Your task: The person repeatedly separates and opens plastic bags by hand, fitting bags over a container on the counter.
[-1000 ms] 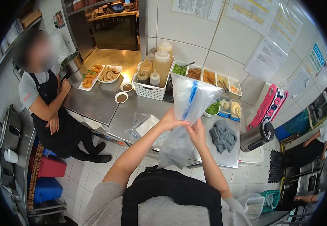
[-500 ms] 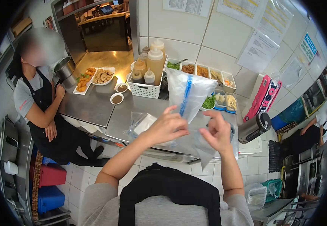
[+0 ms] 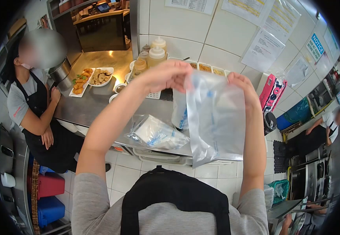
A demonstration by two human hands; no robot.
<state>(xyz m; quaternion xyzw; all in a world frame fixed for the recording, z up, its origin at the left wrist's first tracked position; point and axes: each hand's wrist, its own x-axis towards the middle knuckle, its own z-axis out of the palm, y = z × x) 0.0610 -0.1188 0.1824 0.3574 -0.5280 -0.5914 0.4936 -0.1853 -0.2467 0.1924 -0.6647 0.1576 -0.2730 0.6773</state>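
A clear, frosted plastic bag point(image 3: 219, 121) hangs upright over the counter, with faint blue print on it. My left hand point(image 3: 172, 76) pinches its upper left corner, and my right hand point(image 3: 245, 88) grips the upper right. Whether the bag's mouth is parted, I cannot tell. Below my left forearm, a clear bag with white contents and blue print point(image 3: 154, 133) lies near the counter's front edge. Just left of the held bag is another plastic bag with blue print point(image 3: 180, 111), partly hidden behind it.
Squeeze bottles point(image 3: 156, 55) stand behind my left arm. A plate of fried food point(image 3: 80, 81) and a bowl point(image 3: 101, 76) sit on the steel counter point(image 3: 76, 111). Topping tubs point(image 3: 205, 67) line the wall. A person in a black apron point(image 3: 40, 100) stands at left.
Both hands have risen and now grip the bag by its top corners; before, their fingers were apart. The bag hangs spread out between them. My view has shifted slightly.
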